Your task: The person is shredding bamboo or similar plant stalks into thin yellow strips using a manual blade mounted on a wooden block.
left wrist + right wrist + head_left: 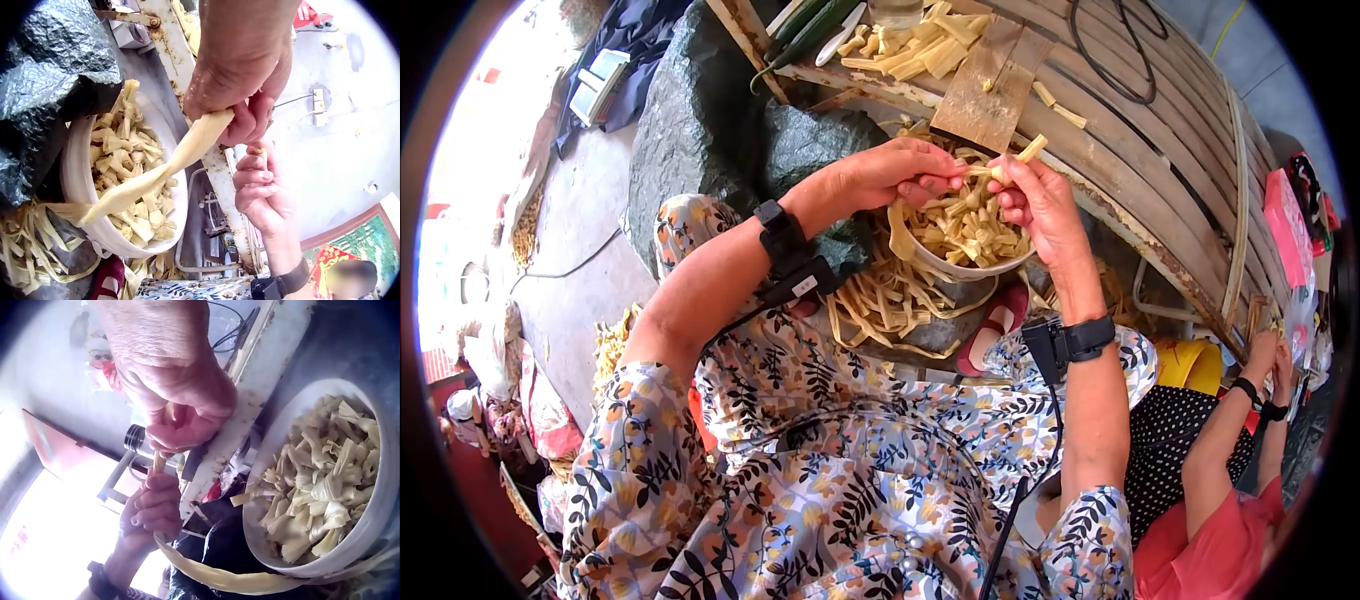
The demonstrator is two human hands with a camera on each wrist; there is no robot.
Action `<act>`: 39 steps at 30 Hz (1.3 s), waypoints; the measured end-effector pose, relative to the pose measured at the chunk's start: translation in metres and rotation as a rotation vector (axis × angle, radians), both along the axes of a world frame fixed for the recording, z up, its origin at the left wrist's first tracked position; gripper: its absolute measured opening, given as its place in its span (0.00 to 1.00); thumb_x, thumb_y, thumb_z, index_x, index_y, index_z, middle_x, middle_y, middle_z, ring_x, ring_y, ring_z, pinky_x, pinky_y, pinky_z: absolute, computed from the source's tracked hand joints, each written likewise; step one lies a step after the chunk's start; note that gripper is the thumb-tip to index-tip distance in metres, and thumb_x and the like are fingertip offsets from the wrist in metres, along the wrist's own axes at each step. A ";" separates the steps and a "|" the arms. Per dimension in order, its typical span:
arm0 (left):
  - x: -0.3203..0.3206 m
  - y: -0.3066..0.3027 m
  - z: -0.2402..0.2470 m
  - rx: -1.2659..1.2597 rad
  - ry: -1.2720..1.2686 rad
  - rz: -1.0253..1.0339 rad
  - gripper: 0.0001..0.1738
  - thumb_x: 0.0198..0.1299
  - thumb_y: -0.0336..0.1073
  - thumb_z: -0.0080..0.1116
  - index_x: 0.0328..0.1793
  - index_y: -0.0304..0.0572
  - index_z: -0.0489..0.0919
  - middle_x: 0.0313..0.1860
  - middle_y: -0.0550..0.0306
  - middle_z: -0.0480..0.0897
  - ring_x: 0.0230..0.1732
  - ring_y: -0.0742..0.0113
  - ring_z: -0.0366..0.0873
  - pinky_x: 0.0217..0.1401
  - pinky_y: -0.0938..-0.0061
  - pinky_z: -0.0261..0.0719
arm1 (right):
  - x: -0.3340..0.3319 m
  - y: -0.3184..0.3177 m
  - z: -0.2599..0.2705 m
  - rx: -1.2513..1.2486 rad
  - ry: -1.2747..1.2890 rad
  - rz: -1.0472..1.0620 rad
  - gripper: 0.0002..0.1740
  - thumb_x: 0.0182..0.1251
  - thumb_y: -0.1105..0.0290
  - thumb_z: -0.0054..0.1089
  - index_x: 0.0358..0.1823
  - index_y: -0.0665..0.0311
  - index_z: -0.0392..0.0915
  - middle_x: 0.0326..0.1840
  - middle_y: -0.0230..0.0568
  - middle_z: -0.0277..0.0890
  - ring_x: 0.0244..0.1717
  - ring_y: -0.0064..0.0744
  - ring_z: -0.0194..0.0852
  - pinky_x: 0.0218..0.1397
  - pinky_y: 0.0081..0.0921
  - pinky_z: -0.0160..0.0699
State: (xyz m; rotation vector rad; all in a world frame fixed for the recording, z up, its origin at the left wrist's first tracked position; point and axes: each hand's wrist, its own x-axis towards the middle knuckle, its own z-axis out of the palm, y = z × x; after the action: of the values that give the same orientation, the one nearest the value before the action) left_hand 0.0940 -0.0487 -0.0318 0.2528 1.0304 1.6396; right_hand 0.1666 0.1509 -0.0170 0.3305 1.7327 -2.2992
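A long pale yellow strip [172, 164] is stretched between both hands, over a white tub [75, 165]. My left hand [908, 172] pinches it with curled fingers, and the strip's loose tail hangs down across the tub's rim in the left wrist view. My right hand [1043, 205] grips the other end between thumb and fingers, a short stub poking out above the thumb in the head view. Both hands are close together, fingertips nearly meeting. Knotted yellow pieces [325, 494] fill the tub. The part of the strip inside the fists is hidden.
Long loose strips [890, 300] lie on the ground below the tub. A slatted bench [1140, 130] with a rusty edge stands ahead, bearing a small wooden board [990, 90], cut yellow pieces [930, 50] and green cucumbers [810, 30]. Dark green plastic sheeting [690, 130] is at left; another person sits at right.
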 end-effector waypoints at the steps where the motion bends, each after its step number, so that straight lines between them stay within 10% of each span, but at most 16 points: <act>1: 0.001 0.001 0.004 -0.068 0.144 0.017 0.13 0.63 0.41 0.49 0.32 0.38 0.74 0.16 0.71 0.64 0.15 0.84 0.56 0.16 0.88 0.52 | 0.000 0.002 -0.003 0.023 0.007 0.005 0.14 0.60 0.60 0.58 0.39 0.63 0.77 0.28 0.31 0.75 0.23 0.11 0.68 0.22 0.05 0.64; 6: 0.007 0.010 0.007 -0.171 0.882 0.027 0.13 0.62 0.41 0.50 0.37 0.36 0.76 0.20 0.68 0.71 0.21 0.82 0.66 0.24 0.86 0.64 | -0.001 -0.003 -0.003 0.207 0.052 -0.016 0.14 0.59 0.61 0.59 0.41 0.61 0.78 0.33 0.31 0.78 0.29 0.13 0.73 0.27 0.09 0.71; 25: 0.005 0.005 0.008 0.089 0.192 0.058 0.13 0.63 0.35 0.45 0.47 0.34 0.74 0.22 0.72 0.67 0.20 0.85 0.54 0.23 0.88 0.52 | -0.006 0.005 -0.019 0.076 0.124 -0.172 0.10 0.58 0.68 0.60 0.40 0.63 0.79 0.34 0.28 0.77 0.30 0.11 0.70 0.31 0.11 0.75; 39: 0.010 0.010 0.011 -0.006 0.339 0.040 0.13 0.62 0.36 0.50 0.47 0.35 0.74 0.34 0.63 0.77 0.28 0.82 0.68 0.31 0.88 0.66 | -0.001 -0.003 -0.002 0.073 0.134 -0.182 0.09 0.56 0.69 0.62 0.37 0.66 0.79 0.29 0.26 0.76 0.24 0.09 0.66 0.27 0.06 0.70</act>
State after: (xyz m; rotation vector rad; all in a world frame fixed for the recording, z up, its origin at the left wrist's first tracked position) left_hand 0.1036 -0.0388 -0.0211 0.5224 1.3006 1.6634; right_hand 0.1651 0.1481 -0.0190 0.3695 1.9281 -2.4386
